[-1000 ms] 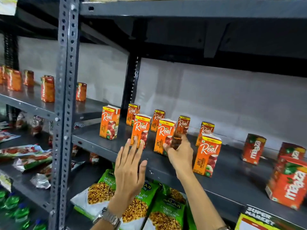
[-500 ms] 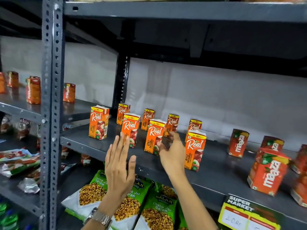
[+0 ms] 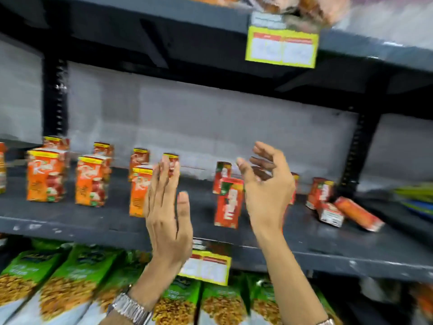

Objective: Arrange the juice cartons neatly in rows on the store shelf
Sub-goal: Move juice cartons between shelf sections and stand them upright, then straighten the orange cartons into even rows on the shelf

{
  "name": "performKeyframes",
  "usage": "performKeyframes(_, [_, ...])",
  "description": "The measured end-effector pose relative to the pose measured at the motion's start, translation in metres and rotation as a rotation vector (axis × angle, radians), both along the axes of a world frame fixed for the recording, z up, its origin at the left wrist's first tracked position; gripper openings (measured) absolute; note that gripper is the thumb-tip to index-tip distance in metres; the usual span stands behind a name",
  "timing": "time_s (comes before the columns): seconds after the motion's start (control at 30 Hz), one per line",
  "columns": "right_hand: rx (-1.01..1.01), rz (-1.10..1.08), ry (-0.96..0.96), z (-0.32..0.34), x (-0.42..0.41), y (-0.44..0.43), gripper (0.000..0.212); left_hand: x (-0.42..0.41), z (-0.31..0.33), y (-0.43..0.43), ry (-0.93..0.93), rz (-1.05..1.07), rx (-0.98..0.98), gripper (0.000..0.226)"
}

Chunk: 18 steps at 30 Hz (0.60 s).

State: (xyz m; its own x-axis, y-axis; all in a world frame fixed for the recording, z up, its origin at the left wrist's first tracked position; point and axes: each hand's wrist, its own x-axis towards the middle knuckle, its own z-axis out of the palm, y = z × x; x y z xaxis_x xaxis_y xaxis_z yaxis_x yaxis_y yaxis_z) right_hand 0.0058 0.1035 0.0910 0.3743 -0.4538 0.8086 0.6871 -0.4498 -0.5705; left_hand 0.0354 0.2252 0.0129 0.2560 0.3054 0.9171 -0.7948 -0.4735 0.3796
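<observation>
Two hands hovered empty: the left hand (image 3: pixel 167 221) flat, the right hand (image 3: pixel 267 184) loosely curled beside the red carton (image 3: pixel 228 202) near the shelf (image 3: pixel 70 221) front edge. Best gripped by its sides and slid back square into line.

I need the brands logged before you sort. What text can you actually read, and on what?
"Real": front orange carton, and its neighbour.
Red cartons: lettering too blurred to read.
Upper price tag: blurred.
Lower price tag: blurred.
Green snack bags: print unreadable.
</observation>
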Motion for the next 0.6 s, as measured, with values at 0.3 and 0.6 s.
performKeyframes(0.3, [0.154,-0.175,0.156,-0.027,-0.004,-0.250,0.029,-0.043,-0.033,-0.185,-0.011,-0.207,0.437,0.047])
performKeyframes(0.6, [0.118,-0.251,0.661,-0.059,0.022,-0.380,0.043,-0.026,-0.066,-0.240,0.141,0.030,0.785,0.051])
